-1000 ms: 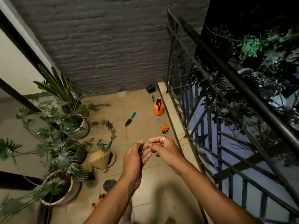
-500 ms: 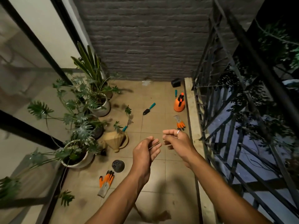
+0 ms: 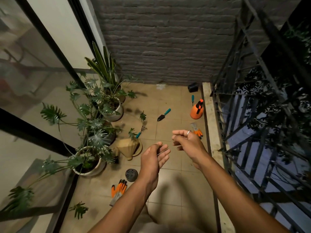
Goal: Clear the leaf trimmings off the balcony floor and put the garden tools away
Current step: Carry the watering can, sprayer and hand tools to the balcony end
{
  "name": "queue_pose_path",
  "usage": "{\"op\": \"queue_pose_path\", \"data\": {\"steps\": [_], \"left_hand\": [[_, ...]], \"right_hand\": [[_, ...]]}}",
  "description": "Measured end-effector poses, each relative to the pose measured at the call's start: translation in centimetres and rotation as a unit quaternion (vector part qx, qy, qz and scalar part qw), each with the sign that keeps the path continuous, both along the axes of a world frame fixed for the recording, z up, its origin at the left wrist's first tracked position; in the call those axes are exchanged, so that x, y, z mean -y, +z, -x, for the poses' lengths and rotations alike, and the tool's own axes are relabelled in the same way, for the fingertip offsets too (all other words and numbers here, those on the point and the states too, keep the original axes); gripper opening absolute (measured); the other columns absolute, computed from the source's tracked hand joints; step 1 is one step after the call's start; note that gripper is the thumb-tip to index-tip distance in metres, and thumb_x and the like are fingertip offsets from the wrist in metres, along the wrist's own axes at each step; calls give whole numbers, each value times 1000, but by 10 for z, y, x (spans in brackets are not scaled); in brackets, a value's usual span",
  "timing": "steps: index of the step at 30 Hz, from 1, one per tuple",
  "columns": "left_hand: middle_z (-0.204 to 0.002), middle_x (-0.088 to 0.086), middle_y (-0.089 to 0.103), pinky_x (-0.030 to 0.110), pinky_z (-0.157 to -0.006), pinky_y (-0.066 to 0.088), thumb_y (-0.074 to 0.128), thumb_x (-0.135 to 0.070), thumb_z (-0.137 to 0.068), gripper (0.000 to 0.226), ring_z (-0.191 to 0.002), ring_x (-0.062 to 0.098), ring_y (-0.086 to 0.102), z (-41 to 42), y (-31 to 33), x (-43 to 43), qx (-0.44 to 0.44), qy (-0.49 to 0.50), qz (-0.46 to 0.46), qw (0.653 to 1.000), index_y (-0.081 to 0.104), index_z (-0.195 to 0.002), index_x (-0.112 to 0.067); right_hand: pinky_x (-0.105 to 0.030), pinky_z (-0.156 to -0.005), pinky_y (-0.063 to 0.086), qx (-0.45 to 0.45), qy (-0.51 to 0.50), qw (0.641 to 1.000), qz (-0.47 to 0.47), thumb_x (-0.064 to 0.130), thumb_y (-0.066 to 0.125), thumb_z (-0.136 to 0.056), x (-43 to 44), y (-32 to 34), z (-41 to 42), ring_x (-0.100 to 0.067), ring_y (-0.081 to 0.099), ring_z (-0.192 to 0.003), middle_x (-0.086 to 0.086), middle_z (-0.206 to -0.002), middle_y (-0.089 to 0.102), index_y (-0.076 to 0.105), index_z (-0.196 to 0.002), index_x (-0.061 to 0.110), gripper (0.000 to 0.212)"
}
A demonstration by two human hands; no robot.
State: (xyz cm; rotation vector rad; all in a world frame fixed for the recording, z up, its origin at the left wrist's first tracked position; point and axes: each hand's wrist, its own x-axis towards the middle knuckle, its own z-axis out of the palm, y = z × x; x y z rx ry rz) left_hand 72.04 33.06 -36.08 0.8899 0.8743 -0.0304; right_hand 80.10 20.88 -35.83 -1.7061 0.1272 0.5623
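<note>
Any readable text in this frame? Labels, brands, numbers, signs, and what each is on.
None: no legible text anywhere in the head view.
Orange sprayer: no label shows on the side in view.
Near orange glove and far orange glove: any print is too small and dim to tell.
Teal-handled trowel: no marking visible.
Brick wall: no sign on it.

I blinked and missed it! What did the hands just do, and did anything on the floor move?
The right hand drew away from the left hand, seemingly letting go of the thin strand that both had pinched. The left hand keeps hold of it. The head turned left. The trowel, hand rake, orange sprayer and nearer glove stayed put.
</note>
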Motion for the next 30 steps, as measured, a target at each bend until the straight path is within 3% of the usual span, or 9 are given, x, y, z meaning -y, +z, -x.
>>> {"op": "queue_pose_path", "data": {"steps": [12, 30], "left_hand": [[-107, 10, 78, 39, -98, 57, 53, -23, -105, 23, -102, 24, 76, -74, -27, -45, -31, -48, -5, 998, 66, -116, -7], [-105, 11, 79, 42, -98, 56, 54, -22, -105, 23, -102, 26, 76, -314, -15, 23, -21, 17, -7, 1000, 67, -117, -7]], "right_hand": [[-32, -79, 56, -32, -20, 999, -1, 19, 65, -94, -46, -21, -73, -12, 69, -85, 1, -94, 75, 71, -107, 26, 16], [-28, -70, 53, -41, 62, 997, 27, 17, 64, -93, 2, -32, -343, -11, 67, -79, 2, -88, 73, 71, -101, 24, 12]]}}
